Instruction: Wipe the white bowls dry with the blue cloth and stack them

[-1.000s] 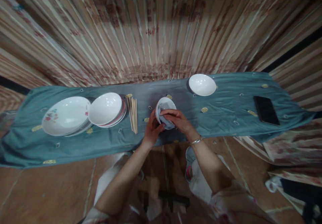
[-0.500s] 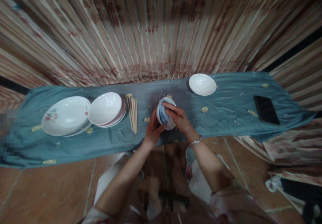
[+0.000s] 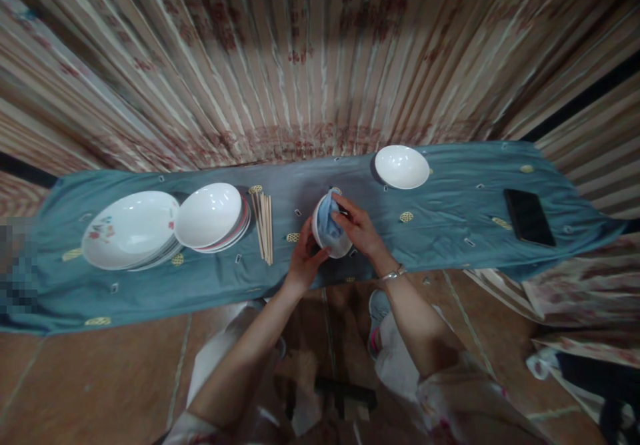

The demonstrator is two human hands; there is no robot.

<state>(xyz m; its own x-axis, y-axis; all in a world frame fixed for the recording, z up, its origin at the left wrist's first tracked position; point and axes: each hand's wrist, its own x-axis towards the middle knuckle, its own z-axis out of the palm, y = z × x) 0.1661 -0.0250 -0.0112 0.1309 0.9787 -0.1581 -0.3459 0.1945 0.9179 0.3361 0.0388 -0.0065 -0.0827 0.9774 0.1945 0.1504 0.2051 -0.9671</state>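
In the middle of the cloth-covered table, my left hand (image 3: 305, 255) grips a small white bowl (image 3: 341, 247) by its left and near side, thumb over the rim. The bowl tilts a little. My right hand (image 3: 358, 225) pinches a light blue cloth (image 3: 327, 217) that lies bunched inside the bowl and rises over its far rim. A silvery bracelet circles my right wrist. Just left of the bowl lie several wooden chopsticks (image 3: 265, 228), roughly side by side.
To the left stand a stack of bowls (image 3: 209, 217) and a stack of large flower-patterned plates (image 3: 135, 225). A single white bowl (image 3: 402, 167) sits at the back right. A black phone-like slab (image 3: 529, 217) lies at the right end. Pleated curtains (image 3: 320, 65) hang behind the table.
The blue cloth, earlier spread flatter inside the bowl, is now gathered and lifted toward the far rim by my right hand. My left hand keeps its grip on the bowl.
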